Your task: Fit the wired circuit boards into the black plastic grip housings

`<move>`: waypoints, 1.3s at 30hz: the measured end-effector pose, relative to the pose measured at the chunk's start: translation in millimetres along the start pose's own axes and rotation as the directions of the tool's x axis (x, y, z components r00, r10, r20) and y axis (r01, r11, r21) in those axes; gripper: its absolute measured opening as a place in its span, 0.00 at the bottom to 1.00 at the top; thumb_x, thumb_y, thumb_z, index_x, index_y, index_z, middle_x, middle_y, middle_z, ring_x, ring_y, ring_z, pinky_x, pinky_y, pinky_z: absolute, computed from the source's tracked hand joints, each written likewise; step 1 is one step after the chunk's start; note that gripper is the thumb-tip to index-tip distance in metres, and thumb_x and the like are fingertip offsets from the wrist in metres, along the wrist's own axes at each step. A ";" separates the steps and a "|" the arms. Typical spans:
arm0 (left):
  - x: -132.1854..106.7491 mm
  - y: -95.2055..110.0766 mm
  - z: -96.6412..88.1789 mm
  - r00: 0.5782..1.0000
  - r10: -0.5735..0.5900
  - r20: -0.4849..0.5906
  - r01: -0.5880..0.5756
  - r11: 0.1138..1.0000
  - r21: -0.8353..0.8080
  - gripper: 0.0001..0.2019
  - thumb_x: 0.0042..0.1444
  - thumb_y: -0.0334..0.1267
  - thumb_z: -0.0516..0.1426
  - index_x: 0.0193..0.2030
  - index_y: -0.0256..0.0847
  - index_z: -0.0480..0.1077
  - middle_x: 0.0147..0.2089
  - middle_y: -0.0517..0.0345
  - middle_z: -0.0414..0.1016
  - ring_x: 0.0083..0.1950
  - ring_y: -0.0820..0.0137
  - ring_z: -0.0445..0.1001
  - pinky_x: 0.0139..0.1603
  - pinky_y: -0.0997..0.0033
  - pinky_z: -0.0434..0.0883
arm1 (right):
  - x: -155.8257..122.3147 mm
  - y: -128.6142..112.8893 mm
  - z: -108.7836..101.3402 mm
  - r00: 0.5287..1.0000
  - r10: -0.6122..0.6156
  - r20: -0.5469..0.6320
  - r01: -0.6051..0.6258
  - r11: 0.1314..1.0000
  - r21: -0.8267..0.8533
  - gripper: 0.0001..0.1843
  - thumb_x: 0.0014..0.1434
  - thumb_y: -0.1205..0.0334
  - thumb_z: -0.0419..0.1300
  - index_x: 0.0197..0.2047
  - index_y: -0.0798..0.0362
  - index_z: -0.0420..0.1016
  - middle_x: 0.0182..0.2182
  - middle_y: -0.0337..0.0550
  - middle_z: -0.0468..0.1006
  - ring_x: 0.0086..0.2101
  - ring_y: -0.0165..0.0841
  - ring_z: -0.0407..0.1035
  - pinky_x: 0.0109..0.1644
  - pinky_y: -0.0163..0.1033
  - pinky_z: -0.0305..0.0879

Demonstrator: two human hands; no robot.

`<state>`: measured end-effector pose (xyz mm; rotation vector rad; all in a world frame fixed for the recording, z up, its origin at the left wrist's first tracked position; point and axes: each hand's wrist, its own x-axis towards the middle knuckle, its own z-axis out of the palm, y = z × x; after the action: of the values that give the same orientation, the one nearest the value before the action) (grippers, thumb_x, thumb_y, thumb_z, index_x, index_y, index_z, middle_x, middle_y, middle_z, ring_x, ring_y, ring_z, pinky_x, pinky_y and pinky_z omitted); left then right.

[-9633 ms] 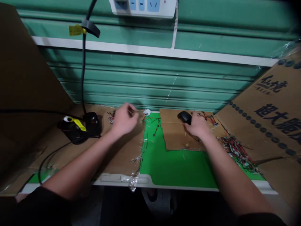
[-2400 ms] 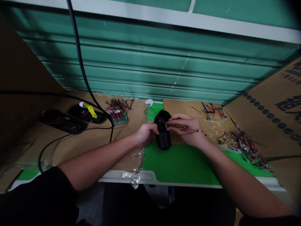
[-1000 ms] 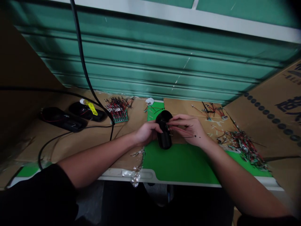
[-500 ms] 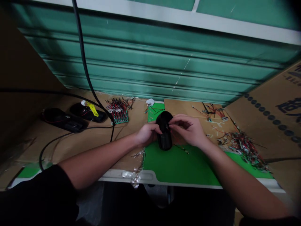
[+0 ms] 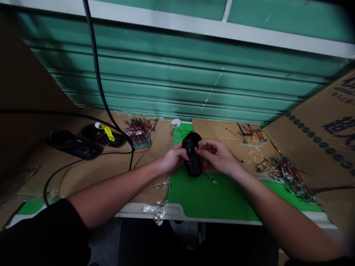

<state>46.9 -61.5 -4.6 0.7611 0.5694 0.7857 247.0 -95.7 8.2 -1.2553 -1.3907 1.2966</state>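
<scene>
My left hand [image 5: 173, 159] grips a black plastic housing [image 5: 194, 169] by its left side, thumb lying over the narrow middle. The housing has a rounded top and a longer lower part, and is held over the green mat [image 5: 219, 201]. Thumb and fingers of my right hand [image 5: 215, 156] are pinched at the housing's right edge, by a small light-coloured bit. A thin red wire [image 5: 205, 169] trails down from these fingertips to a small connector [image 5: 214, 181] above the mat. What exactly the fingertips hold is mostly hidden.
Two similar black housings [image 5: 74, 144] lie at the left, one with a yellow tag [image 5: 109, 133]. A wired circuit-board panel [image 5: 141, 141] sits on cardboard. Tangled wired boards [image 5: 288, 177] pile up at the right. A black cable [image 5: 95, 62] hangs across the left side.
My right hand has shifted slightly left and down along the housing. The red wire and its connector now show more plainly below the fingers. My left hand keeps its hold.
</scene>
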 end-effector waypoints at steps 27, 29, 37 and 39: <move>0.3 10.0 2.6 0.992 -0.050 -0.118 0.038 0.994 -0.105 0.15 0.49 0.39 0.71 0.42 0.34 0.81 0.39 0.50 0.84 0.40 0.62 0.80 0.46 0.63 0.75 | -29.0 -34.7 -18.9 0.820 -0.517 0.246 0.567 0.678 -0.468 0.42 0.49 0.55 0.82 0.65 0.43 0.75 0.45 0.45 0.81 0.44 0.44 0.77 0.52 0.50 0.75; 0.6 9.5 0.2 0.995 -0.040 -0.092 0.029 0.993 -0.117 0.14 0.50 0.39 0.69 0.43 0.35 0.80 0.40 0.51 0.84 0.41 0.61 0.80 0.48 0.62 0.75 | -32.2 -35.6 -15.3 0.797 -0.545 0.260 0.597 0.650 -0.469 0.40 0.50 0.51 0.83 0.64 0.41 0.78 0.46 0.46 0.83 0.44 0.44 0.78 0.50 0.50 0.76; 2.1 5.4 -2.7 0.996 -0.049 -0.073 0.041 0.993 -0.114 0.11 0.46 0.35 0.66 0.39 0.36 0.78 0.38 0.52 0.82 0.41 0.62 0.79 0.47 0.62 0.74 | -29.9 -34.2 -9.8 0.747 -0.659 0.085 0.624 0.651 -0.432 0.07 0.66 0.60 0.74 0.48 0.41 0.89 0.40 0.43 0.89 0.40 0.41 0.84 0.46 0.47 0.80; 1.2 5.6 0.1 0.996 -0.026 -0.089 0.017 0.995 -0.103 0.13 0.45 0.33 0.67 0.40 0.36 0.78 0.39 0.53 0.81 0.42 0.63 0.78 0.48 0.63 0.74 | -29.0 -36.2 -11.7 0.748 -0.663 0.039 0.612 0.665 -0.429 0.07 0.65 0.61 0.74 0.46 0.40 0.90 0.40 0.42 0.89 0.39 0.40 0.83 0.46 0.47 0.80</move>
<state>45.4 -58.0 -0.4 0.6264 0.6133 0.8260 258.4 -121.2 47.0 -0.9269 -1.8581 0.4287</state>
